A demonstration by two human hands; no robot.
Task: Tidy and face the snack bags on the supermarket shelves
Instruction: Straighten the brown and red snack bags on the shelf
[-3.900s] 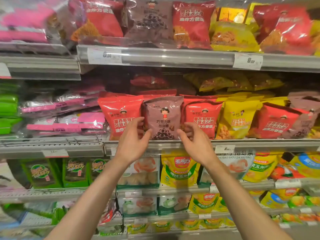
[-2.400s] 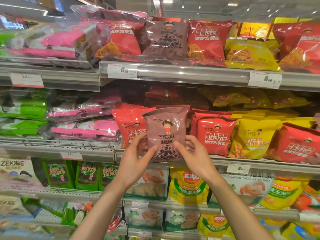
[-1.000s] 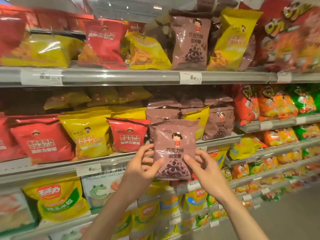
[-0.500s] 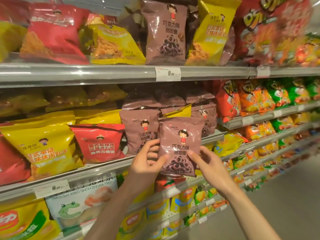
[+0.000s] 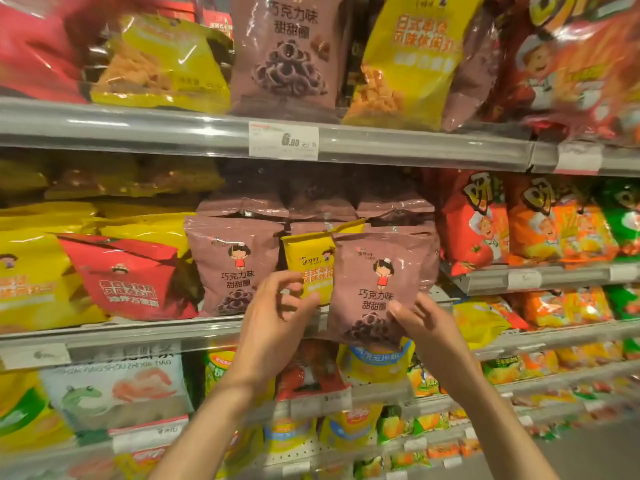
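At the centre of the frame a brown chocolate-ring bag is held upright, face to the camera, in front of the middle shelf, just right of a second brown bag that already stands faced on that shelf. The right hand grasps the held bag at its lower right corner, thumb on the printed front and the other fingers curled behind. The left hand sits at the bag's left edge with its fingers curled; it overlaps a yellow bag standing between the two brown ones, and whether it pinches the yellow bag, the brown one, or neither cannot be told. The step in hand looks like returning a stray bag to its own kind: brown bags are stacked behind, centre frame, and the yellow one seems to be the intruder in that slot. The next move probably calls for the left hand to draw the yellow bag out or aside, so the right can seat the brown bag upright at the shelf's front edge, label outward, level with its neighbour.
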